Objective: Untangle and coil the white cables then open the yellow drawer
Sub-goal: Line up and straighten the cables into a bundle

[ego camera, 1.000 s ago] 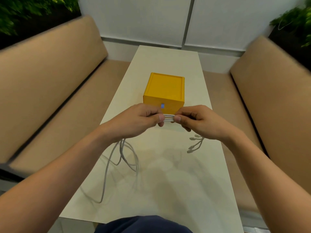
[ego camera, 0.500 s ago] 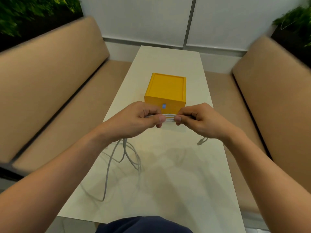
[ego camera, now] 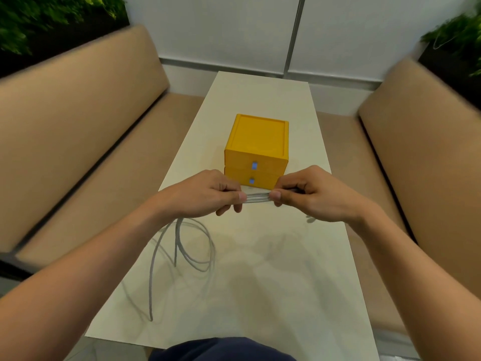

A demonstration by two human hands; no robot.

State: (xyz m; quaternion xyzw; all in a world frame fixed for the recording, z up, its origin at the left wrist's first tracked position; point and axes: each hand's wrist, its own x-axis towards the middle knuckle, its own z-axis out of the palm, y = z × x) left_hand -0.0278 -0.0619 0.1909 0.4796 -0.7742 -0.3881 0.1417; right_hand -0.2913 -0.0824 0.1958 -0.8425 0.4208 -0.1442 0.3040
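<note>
Several white cables [ego camera: 257,198] run side by side between my two hands, held taut just above the table. My left hand [ego camera: 208,194] pinches them on the left, my right hand [ego camera: 309,194] on the right. Long loose lengths of the cables [ego camera: 187,246] hang from my left hand and loop over the table. Behind my hands stands the yellow drawer box [ego camera: 257,144], with two closed drawers, each with a small blue pull tab [ego camera: 253,165]. The cable ends past my right hand are hidden.
A long white table [ego camera: 281,269] runs away from me between two tan upholstered benches [ego camera: 78,142]. A white wall closes the far end. Green plants [ego camera: 52,16] sit behind each bench back.
The view has tilted so both drawer fronts show. The plug ends that hung below my right hand have been drawn up out of sight. Both hands keep their pinch.
</note>
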